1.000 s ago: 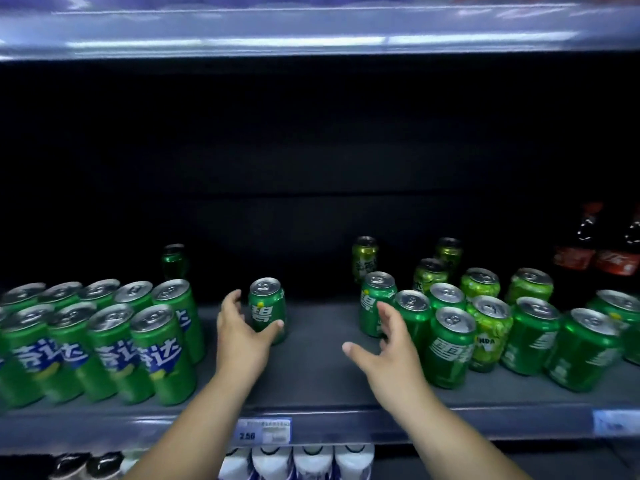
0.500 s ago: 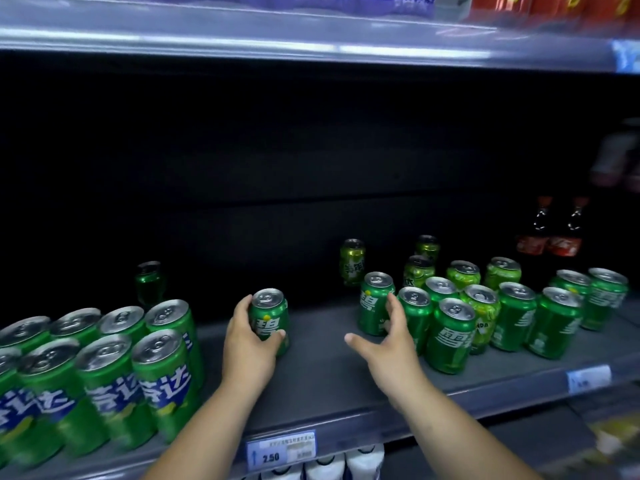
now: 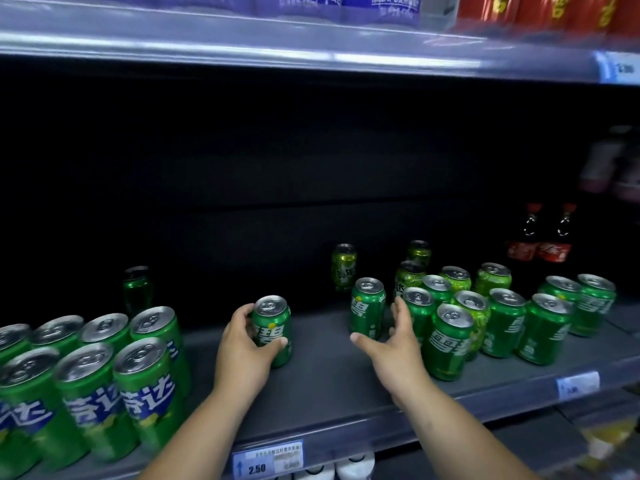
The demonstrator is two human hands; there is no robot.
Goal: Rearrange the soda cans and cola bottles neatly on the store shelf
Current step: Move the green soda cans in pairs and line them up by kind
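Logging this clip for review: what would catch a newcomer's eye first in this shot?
The two hands at the middle of the shelf stand out: the left hand grips a lone green can standing in the bare gap, while the right hand reaches, open, at the nearest can of the scattered cans on the right. A tight block of green cans fills the left front, and two cola bottles stand at the far right back.
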